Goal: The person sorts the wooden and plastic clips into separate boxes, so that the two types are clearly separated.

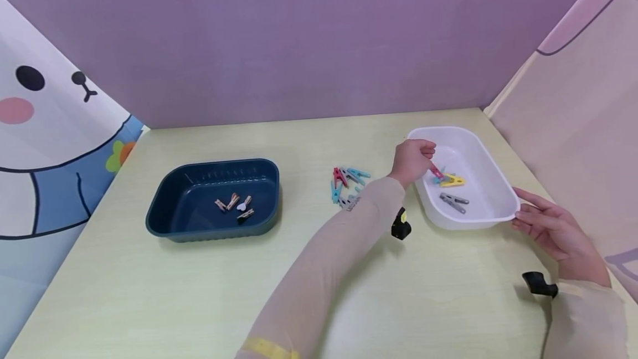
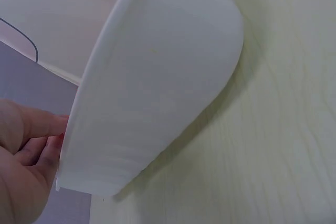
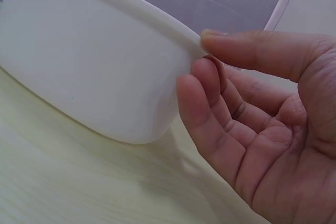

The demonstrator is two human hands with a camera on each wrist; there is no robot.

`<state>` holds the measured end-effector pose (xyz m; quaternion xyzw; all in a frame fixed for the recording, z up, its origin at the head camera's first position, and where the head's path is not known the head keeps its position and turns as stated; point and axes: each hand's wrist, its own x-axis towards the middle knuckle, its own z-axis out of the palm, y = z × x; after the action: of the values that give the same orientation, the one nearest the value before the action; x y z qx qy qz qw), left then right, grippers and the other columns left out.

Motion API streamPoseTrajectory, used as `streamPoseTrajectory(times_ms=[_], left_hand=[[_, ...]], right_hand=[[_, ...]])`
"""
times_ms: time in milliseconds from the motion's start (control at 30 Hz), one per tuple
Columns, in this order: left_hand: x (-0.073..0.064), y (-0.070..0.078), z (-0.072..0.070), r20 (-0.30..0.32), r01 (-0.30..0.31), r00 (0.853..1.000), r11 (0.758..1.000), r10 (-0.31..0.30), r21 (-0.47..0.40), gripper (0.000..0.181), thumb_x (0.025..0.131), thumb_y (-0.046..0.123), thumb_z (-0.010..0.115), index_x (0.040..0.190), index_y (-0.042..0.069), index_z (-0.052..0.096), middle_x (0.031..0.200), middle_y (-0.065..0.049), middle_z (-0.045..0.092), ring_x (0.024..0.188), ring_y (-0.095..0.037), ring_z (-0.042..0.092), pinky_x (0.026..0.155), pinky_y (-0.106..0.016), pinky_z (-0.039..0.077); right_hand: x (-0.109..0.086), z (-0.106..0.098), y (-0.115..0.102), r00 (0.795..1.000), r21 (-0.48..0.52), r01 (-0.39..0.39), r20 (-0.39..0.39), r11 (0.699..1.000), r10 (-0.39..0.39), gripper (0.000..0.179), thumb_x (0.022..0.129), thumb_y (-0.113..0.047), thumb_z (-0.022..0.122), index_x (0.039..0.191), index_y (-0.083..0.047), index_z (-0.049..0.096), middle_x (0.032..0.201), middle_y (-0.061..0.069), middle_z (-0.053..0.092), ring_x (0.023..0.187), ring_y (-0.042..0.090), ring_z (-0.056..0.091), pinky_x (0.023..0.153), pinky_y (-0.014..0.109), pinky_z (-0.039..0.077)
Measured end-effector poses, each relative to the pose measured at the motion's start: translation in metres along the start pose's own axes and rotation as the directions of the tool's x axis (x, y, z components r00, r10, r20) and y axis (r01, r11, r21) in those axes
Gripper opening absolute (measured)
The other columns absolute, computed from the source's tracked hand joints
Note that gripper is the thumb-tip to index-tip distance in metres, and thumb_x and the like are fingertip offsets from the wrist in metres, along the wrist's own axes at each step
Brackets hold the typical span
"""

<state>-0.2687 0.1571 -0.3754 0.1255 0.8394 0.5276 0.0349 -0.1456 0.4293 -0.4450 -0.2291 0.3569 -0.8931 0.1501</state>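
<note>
My left hand (image 1: 412,160) reaches over the near-left rim of a white plastic basin (image 1: 490,181) and pinches a red clothespin (image 1: 436,171). In the left wrist view, the basin's wall hides most of what those fingers hold. Below the red clothespin, a yellow clothespin (image 1: 453,180) lies in the basin beside a partly covered blue one. Grey clothespins (image 1: 453,202) lie nearer the basin's front. At the front right corner my right hand (image 1: 558,231) grips the rim, its thumb (image 3: 252,51) on the edge and its curled fingers against the outer wall.
Left of the white basin, a loose pile of red, blue and grey clothespins (image 1: 340,176) lies on the table (image 1: 199,298), partly behind the left sleeve. A dark blue basin (image 1: 171,204) at the left holds several small wooden clothespins (image 1: 233,201). A purple backdrop (image 1: 299,43) borders the table.
</note>
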Motion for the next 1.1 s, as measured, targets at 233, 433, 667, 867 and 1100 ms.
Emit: streamPoseTrajectory(times_ms=[233, 433, 667, 867, 1100], left_hand=[[-0.001, -0.003, -0.001, -0.010, -0.021, 1.000, 1.000, 0.021, -0.018, 0.040, 0.082, -0.010, 0.072, 0.119, 0.005, 0.072, 0.107, -0.002, 0.074, 0.091, -0.003, 0.068, 0.075, -0.005, 0.047], [-0.001, -0.004, -0.002, -0.007, 0.027, 1.000, 0.993, -0.028, -0.111, 0.037, 0.084, -0.006, 0.074, 0.120, 0.007, 0.072, 0.107, -0.001, 0.074, 0.092, -0.004, 0.068, 0.076, -0.009, 0.050], [-0.002, -0.007, -0.009, 0.014, 0.010, 1.000, 0.974, -0.007, -0.224, 0.038, 0.085, -0.005, 0.075, 0.121, 0.004, 0.071, 0.108, -0.004, 0.074, 0.092, -0.006, 0.070, 0.076, -0.010, 0.051], [-0.003, -0.013, -0.024, 0.007, -0.030, 0.999, 0.912, 0.037, -0.410, 0.038, 0.083, -0.009, 0.076, 0.120, -0.004, 0.069, 0.109, -0.015, 0.073, 0.094, -0.016, 0.072, 0.077, -0.014, 0.054], [-0.012, -0.023, -0.049, 0.036, -0.018, 0.998, 0.865, 0.042, -0.501, 0.036, 0.083, -0.003, 0.078, 0.119, -0.001, 0.071, 0.106, -0.009, 0.074, 0.092, -0.006, 0.069, 0.082, -0.017, 0.054]], right_hand=[[0.000, 0.000, 0.000, 1.000, -0.017, 0.001, -0.026, 1.000, -0.001, 0.055, 0.096, 0.025, 0.019, 0.140, 0.009, 0.049, 0.118, 0.030, 0.064, 0.102, 0.038, 0.068, 0.090, 0.039, 0.054], [-0.001, 0.001, 0.000, 0.999, -0.015, 0.004, -0.036, 1.000, -0.005, 0.055, 0.096, 0.025, 0.020, 0.140, 0.009, 0.049, 0.118, 0.030, 0.064, 0.101, 0.038, 0.068, 0.089, 0.039, 0.055], [-0.001, 0.000, 0.000, 0.999, -0.008, 0.003, -0.033, 1.000, -0.003, 0.055, 0.096, 0.025, 0.019, 0.140, 0.009, 0.049, 0.117, 0.030, 0.064, 0.101, 0.038, 0.068, 0.089, 0.040, 0.055], [0.000, 0.000, 0.001, 1.000, 0.011, 0.005, -0.026, 1.000, -0.005, 0.055, 0.096, 0.025, 0.018, 0.140, 0.010, 0.048, 0.117, 0.031, 0.064, 0.102, 0.039, 0.068, 0.090, 0.040, 0.054], [0.000, -0.001, 0.001, 1.000, 0.017, 0.005, -0.018, 1.000, -0.005, 0.055, 0.097, 0.024, 0.018, 0.141, 0.010, 0.048, 0.118, 0.031, 0.064, 0.102, 0.039, 0.068, 0.090, 0.041, 0.054]])
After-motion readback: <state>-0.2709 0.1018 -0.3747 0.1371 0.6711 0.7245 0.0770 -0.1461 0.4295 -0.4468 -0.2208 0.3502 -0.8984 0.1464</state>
